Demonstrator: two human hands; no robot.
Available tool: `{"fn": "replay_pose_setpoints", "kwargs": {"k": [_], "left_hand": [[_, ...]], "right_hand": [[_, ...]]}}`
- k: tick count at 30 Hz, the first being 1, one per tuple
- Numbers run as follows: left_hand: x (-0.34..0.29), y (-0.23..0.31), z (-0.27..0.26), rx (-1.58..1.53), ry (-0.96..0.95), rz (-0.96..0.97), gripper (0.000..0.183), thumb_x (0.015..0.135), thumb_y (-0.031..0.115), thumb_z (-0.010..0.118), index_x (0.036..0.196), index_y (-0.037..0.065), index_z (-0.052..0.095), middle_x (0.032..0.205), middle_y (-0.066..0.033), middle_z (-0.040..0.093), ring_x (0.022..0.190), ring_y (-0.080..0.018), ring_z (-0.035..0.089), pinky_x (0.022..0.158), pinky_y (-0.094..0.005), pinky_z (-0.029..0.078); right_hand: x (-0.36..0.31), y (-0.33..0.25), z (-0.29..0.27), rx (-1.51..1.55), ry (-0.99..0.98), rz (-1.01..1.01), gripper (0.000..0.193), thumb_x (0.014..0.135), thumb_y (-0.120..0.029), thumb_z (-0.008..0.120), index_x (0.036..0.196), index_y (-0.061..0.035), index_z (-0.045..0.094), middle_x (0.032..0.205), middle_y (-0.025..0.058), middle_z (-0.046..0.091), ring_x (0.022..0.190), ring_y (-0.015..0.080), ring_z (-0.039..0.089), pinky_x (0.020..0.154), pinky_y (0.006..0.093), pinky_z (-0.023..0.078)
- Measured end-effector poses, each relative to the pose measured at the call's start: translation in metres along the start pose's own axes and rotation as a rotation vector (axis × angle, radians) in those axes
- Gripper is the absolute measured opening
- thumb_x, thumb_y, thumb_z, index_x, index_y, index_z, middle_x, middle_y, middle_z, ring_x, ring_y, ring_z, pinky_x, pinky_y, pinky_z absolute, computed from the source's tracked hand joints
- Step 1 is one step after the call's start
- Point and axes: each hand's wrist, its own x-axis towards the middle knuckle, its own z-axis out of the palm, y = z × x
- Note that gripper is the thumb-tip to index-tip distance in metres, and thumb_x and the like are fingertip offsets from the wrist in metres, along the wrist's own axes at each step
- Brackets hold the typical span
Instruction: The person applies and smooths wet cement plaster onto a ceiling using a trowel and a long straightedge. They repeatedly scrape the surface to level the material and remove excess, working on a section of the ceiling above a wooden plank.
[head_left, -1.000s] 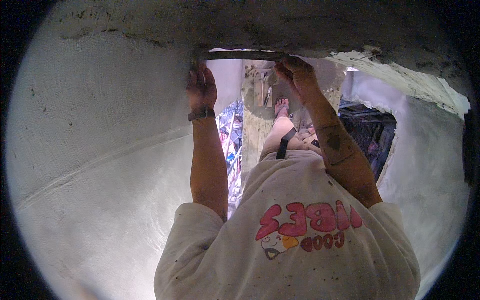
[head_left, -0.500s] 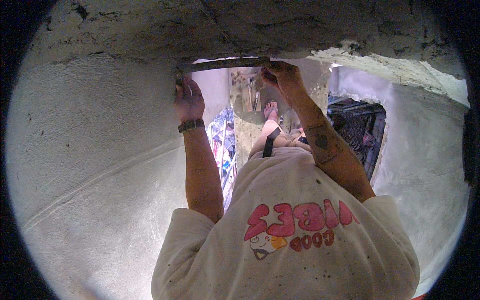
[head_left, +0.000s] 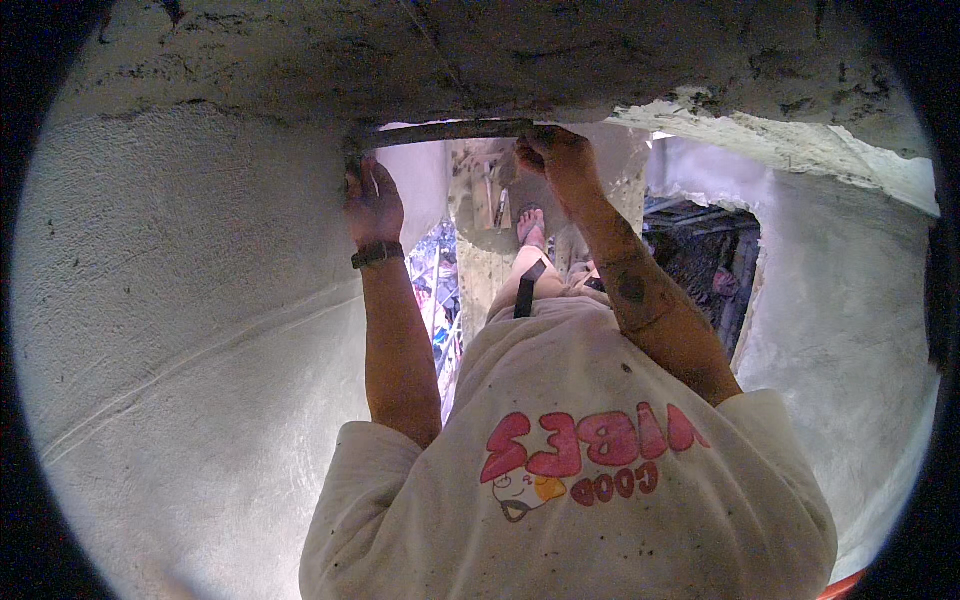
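A long, narrow, dark straight bar [head_left: 450, 131] lies crosswise just under the rough edge of the overhead surface. My right hand [head_left: 560, 160] is closed at the bar's right end, fingers bent inward. At its left end, against the plastered wall, my left hand [head_left: 375, 208] is raised with the fingers curled up at the bar; their tips are dark and partly hidden. A dark watch [head_left: 377, 254] is on my left wrist. The bar sits nearly level between both hands, its upper edge close to the ceiling.
A plastered wall [head_left: 190, 250] rises on the left, with rough concrete [head_left: 300, 65] overhead. Below, my bare foot [head_left: 532, 227] stands on a splattered board [head_left: 480, 265] beside long-handled tools [head_left: 490, 195]. A broken-edged opening [head_left: 700, 250] at right shows dark bars; another gap lies left of the board.
My view has shifted slightly, so arms, board and foot appear a little further left. Both hands stay at the bar's ends, and the bar has hardly moved against the ceiling.
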Motion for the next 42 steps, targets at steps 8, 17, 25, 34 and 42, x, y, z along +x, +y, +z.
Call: {"fn": "replay_pose_setpoints", "kwargs": {"k": [8,17,25,34,42], "left_hand": [[-0.010,-0.004,0.011,-0.068,0.020,0.018,0.031,0.106,0.017,0.055,0.130,-0.002,0.057,0.127,-0.0167,0.065,0.122,-0.0285,0.060,0.106,-0.0397,0.054],[-0.013,-0.011,0.019,-0.022,0.055,0.075,0.033,0.104,0.016,0.057,0.133,-0.001,0.056,0.129,-0.0161,0.064,0.120,-0.0295,0.061,0.106,-0.0399,0.055],[-0.014,-0.013,0.023,-0.091,0.067,0.016,0.028,0.104,0.017,0.057,0.126,0.000,0.060,0.124,-0.0151,0.067,0.118,-0.0295,0.063,0.102,-0.0408,0.057],[-0.009,-0.015,0.023,-0.020,0.091,0.088,0.029,0.101,0.015,0.062,0.126,0.001,0.062,0.125,-0.0138,0.068,0.117,-0.0277,0.064,0.102,-0.0406,0.058],[0.003,-0.011,0.003,-0.105,0.030,0.054,0.034,0.109,0.016,0.047,0.139,0.002,0.054,0.137,-0.0153,0.062,0.125,-0.0261,0.060,0.106,-0.0371,0.056]], "right_hand": [[-0.004,-0.010,0.003,0.190,0.056,0.080,0.024,0.097,-0.022,0.063,0.102,0.0012,0.066,0.097,0.0136,0.071,0.085,0.0250,0.070,0.082,0.0384,0.059],[0.001,0.010,-0.001,0.085,-0.007,0.040,0.025,0.099,-0.015,0.063,0.109,0.0070,0.065,0.102,0.0161,0.071,0.089,0.0235,0.071,0.085,0.0369,0.061],[0.000,0.007,-0.001,0.055,0.019,-0.051,0.022,0.098,-0.012,0.062,0.109,0.0059,0.066,0.101,0.0155,0.073,0.088,0.0227,0.072,0.083,0.0347,0.061],[-0.003,0.000,-0.004,0.253,0.057,0.221,0.025,0.096,-0.012,0.068,0.114,0.0049,0.066,0.105,0.0152,0.071,0.092,0.0239,0.072,0.085,0.0365,0.062],[-0.017,-0.006,-0.016,0.389,0.065,0.373,0.027,0.096,-0.013,0.070,0.115,0.0059,0.066,0.102,0.0138,0.070,0.091,0.0234,0.071,0.087,0.0360,0.061]]}}
